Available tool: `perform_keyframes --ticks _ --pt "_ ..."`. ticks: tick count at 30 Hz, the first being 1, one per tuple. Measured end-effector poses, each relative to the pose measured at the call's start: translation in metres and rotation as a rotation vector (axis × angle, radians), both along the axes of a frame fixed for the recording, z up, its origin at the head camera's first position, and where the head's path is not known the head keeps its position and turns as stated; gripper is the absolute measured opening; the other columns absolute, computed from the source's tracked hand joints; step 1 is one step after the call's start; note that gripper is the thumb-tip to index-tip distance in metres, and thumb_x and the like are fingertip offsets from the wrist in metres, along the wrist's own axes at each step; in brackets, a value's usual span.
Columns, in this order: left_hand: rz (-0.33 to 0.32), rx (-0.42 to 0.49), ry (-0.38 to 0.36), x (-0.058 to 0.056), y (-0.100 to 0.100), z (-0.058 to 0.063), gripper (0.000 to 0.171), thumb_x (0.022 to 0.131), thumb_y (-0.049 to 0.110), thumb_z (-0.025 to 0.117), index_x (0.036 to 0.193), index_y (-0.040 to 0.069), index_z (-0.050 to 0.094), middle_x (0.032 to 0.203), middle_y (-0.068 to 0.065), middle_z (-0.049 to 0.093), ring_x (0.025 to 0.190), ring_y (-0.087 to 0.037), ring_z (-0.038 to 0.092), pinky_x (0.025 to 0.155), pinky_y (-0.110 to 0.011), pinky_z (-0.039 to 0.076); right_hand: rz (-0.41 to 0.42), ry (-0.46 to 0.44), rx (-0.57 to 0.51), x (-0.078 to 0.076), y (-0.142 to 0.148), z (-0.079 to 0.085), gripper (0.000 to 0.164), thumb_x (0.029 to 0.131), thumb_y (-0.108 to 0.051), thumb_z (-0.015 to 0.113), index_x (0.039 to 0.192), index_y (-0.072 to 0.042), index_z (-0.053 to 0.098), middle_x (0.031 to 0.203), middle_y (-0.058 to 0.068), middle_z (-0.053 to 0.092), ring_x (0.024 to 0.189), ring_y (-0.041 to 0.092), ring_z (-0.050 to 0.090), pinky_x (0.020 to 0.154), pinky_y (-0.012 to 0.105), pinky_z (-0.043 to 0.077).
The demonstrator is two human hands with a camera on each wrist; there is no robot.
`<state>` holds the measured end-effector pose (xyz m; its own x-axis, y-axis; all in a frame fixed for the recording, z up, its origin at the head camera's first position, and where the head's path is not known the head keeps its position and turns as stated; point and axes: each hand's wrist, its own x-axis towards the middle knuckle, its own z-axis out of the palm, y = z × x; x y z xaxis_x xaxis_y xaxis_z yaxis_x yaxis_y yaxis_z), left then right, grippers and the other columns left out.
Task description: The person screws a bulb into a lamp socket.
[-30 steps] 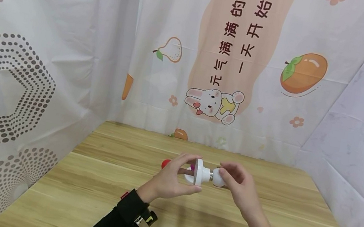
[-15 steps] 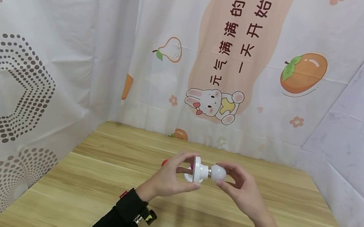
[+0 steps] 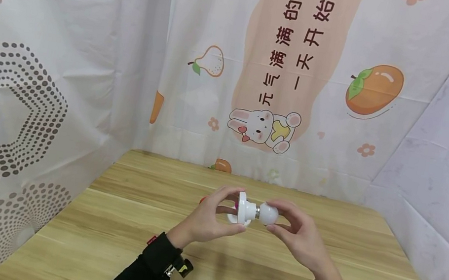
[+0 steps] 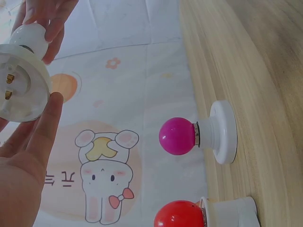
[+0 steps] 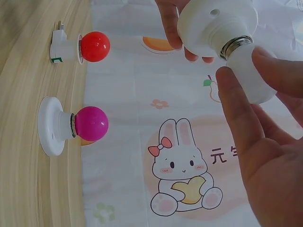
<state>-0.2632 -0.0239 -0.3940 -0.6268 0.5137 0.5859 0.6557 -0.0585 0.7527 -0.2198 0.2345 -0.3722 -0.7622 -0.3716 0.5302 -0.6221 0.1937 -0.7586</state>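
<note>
My left hand [image 3: 210,217] grips a white round lamp holder [image 3: 245,210] by its wide base, thumb below and fingers above. The underside with two brass contacts shows in the left wrist view. A white light bulb [image 3: 268,214] sits at the socket's mouth, a strip of its metal cap visible between them. Thumb and fingers of my right hand [image 3: 302,236] pinch the bulb's round glass from the right. Holder and bulb lie sideways in line, held above the table. How deep the cap sits inside the socket is hidden.
A magenta bulb [image 4: 177,136] stands in a white round holder [image 4: 224,132] on the wooden table [image 3: 146,226]. Next to it a red bulb [image 5: 95,46] stands in a white plug-type holder [image 5: 59,46]. Printed curtains [image 3: 194,104] hang behind and at the sides.
My right hand has shifted slightly right and regripped, its fingers opening around the bulb so that more of the glass shows. The holder and left hand have moved slightly left.
</note>
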Motion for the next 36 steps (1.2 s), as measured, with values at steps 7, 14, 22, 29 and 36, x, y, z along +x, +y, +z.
perform_keyframes --ticks 7,14,22,29,36 --pt "0.001 -0.001 -0.006 0.0001 0.0001 0.0003 0.072 0.083 0.008 0.083 0.146 0.013 0.048 0.128 -0.008 0.055 0.119 -0.025 0.055 0.095 -0.04 0.056 -0.037 -0.036 0.013 0.0014 0.0004 0.001 0.045 0.092 0.005 0.07 0.136 0.003 0.058 0.13 0.022 0.059 0.113 0.011 0.062 0.085 0.032 0.059" --pt "0.002 -0.012 -0.005 0.0005 0.0001 -0.0002 0.073 0.083 0.008 0.084 0.146 0.014 0.048 0.129 -0.007 0.055 0.119 -0.025 0.055 0.095 -0.036 0.056 -0.031 -0.164 -0.024 0.002 0.0002 0.0003 0.044 0.096 -0.004 0.069 0.139 0.002 0.057 0.127 0.022 0.062 0.107 0.017 0.068 0.086 0.04 0.06" --pt "0.0 -0.029 0.025 0.0014 0.0014 0.0008 0.073 0.083 0.009 0.083 0.147 0.013 0.048 0.131 -0.007 0.054 0.119 -0.024 0.054 0.094 -0.035 0.056 -0.052 -0.305 -0.075 0.0018 -0.0029 0.0031 0.04 0.103 -0.016 0.061 0.135 0.007 0.057 0.118 0.023 0.064 0.096 0.028 0.071 0.082 0.042 0.06" --pt "-0.007 -0.037 0.057 0.0018 0.003 0.0004 0.075 0.082 0.008 0.085 0.147 0.013 0.048 0.129 -0.007 0.054 0.117 -0.021 0.054 0.094 -0.033 0.056 -0.123 -0.38 -0.055 0.0008 -0.0056 0.004 0.04 0.107 -0.028 0.054 0.113 0.011 0.066 0.085 0.02 0.067 0.068 0.026 0.07 0.065 0.046 0.062" --pt "-0.008 -0.051 0.059 0.0038 0.0032 0.0009 0.075 0.082 0.009 0.084 0.147 0.013 0.047 0.129 -0.005 0.054 0.116 -0.023 0.055 0.095 -0.032 0.055 -0.15 -0.426 -0.061 0.0022 -0.0085 0.0039 0.047 0.108 -0.033 0.05 0.104 0.009 0.068 0.081 0.021 0.066 0.063 0.024 0.067 0.062 0.046 0.062"
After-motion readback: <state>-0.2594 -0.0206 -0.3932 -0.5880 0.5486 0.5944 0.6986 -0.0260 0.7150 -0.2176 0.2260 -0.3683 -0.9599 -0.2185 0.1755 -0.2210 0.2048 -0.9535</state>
